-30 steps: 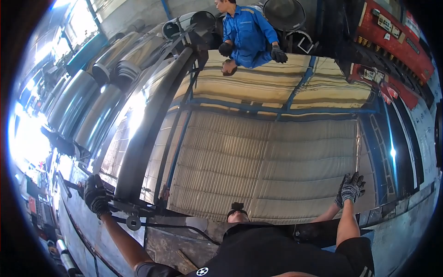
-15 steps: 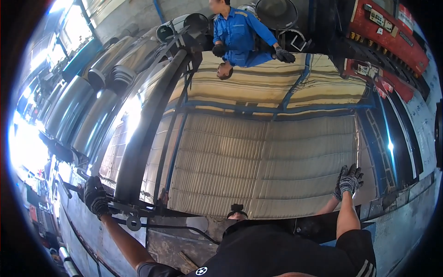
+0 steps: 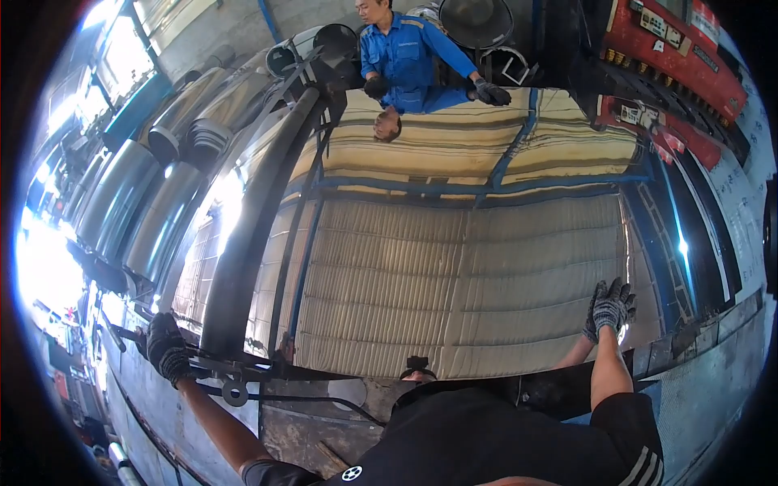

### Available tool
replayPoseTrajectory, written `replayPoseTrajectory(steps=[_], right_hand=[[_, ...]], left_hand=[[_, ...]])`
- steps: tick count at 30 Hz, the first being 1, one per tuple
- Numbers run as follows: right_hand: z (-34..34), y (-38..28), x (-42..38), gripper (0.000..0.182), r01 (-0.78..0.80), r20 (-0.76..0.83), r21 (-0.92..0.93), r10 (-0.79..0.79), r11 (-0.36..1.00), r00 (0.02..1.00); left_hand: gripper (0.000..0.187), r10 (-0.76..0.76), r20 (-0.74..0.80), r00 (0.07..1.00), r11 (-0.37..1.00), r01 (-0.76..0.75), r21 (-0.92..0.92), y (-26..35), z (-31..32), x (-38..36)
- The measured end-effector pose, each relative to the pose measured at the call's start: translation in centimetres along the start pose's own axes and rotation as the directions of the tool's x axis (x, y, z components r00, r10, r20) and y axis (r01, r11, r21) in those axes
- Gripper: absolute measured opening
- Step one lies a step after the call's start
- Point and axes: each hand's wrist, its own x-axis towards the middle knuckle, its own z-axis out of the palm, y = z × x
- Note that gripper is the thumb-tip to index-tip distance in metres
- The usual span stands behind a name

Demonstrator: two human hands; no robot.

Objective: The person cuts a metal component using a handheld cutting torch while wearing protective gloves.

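A large mirror-like metal sheet [image 3: 462, 275] fills the middle of the view and reflects a ribbed roof. My right hand [image 3: 613, 308], in a grey patterned glove, lies on the sheet near its right front edge, fingers stretched out, with its reflection beside it. My left hand [image 3: 166, 347], in a dark glove, is at the left by a machine handle [image 3: 130, 334], its fingers curled; what they hold is hidden. A long dark roller [image 3: 258, 235] runs along the sheet's left side, just right of my left hand.
Across the sheet stands a co-worker in blue [image 3: 401, 55], gloved hands near the far edge. Shiny rolled metal cylinders [image 3: 121, 198] lie at the left. Red machinery [image 3: 681, 57] stands at the far right. A metal ring [image 3: 235, 393] hangs near my left forearm.
The view has shifted slightly. My right hand has moved a little up the sheet. The co-worker's face now shows more fully; my left hand stays by the handle.
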Motion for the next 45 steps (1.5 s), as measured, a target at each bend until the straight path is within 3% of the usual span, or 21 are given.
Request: replayPoseTrajectory(steps=[11, 17, 19, 20, 26, 33, 39, 45], right_hand=[[-1.0, -1.2, -0.3, 0.078, 0.02, 0.008, -0.005, -0.02, 1.0, 1.0], [-0.8, -1.7, -0.7, 0.077, 0.032, 0.016, 0.031, -0.033, 0.999, 0.999], [-0.4, -1.7, -0.5, 0.076, 0.032, 0.018, 0.045, -0.033, 0.998, 0.999], [-0.4, -2.0, -0.3, 0.076, 0.031, 0.008, 0.037, -0.031, 0.999, 0.999], [0.1, -2.4, 0.1, 0.074, 0.035, 0.035, 0.021, -0.036, 0.999, 0.999], [0.9, -2.4, 0.8, 0.076, 0.036, 0.007, 0.032, -0.037, 0.999, 0.999], [0.4, -2.6, 0.9, 0.077, 0.04, 0.003, 0.045, -0.04, 0.998, 0.999], [-0.1, -2.3, 0.4, 0.077, 0.028, 0.015, 0.037, -0.029, 0.999, 0.999]], left_hand=[[0.043, 0.018, 0.03, 0.999, 0.999, -0.019, 0.04, 0.6, -0.4, 0.0], [0.039, -0.007, -0.029, 1.0, 0.997, 0.005, -0.078, -1.1, 1.2, 0.7], [0.037, -0.021, 0.001, 1.0, 0.999, 0.021, -0.033, -0.8, 0.7, 0.5], [0.036, 0.078, -0.04, 0.996, 0.996, -0.076, 0.044, -1.4, 1.4, 0.7], [0.038, 0.01, -0.011, 1.0, 0.999, -0.01, -0.044, -0.5, 1.3, 0.7], [0.043, 0.05, -0.009, 0.999, 0.999, -0.05, 0.022, -1.6, 2.2, 1.4], [0.034, -0.011, 0.0, 1.0, 1.0, 0.011, -0.01, -2.0, 2.7, 1.4], [0.034, 0.033, -0.003, 0.999, 0.999, -0.033, 0.027, -2.0, 3.2, 1.4]])
